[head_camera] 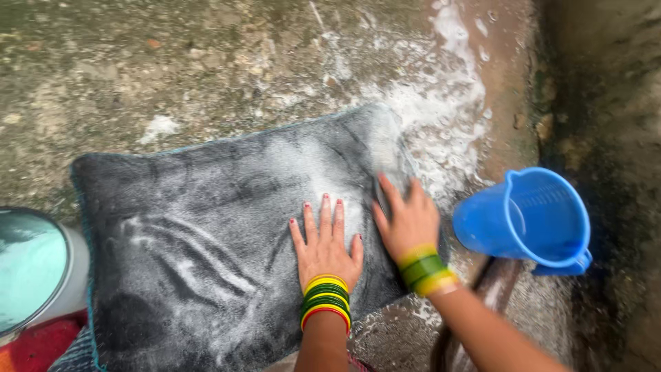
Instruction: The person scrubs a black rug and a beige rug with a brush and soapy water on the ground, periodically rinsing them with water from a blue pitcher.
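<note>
L hand (pixel 325 242): flat, fingers spread, palm pressed on dark soapy cloth (pixel 227 234), gripping nothing. R hand (pixel 407 220): curled over a brush (pixel 381 194) at cloth's R edge. Cloth lies flat on wet concrete floor (pixel 172 69), long axis L–R, slightly tilted. Blue jug (pixel 527 219) just R; bucket (pixel 34 269) far L.

Two bare forearms, no sleeves in view. Left hand (pixel 325 244) – nails painted dark red, wrist stacked with thin bangles: yellow, green, yellow, green, red at the bottom. Right hand (pixel 407 222) – wrist bangles in yellow, green, yellow bands, blurred. No rings or watch discernible.
</note>
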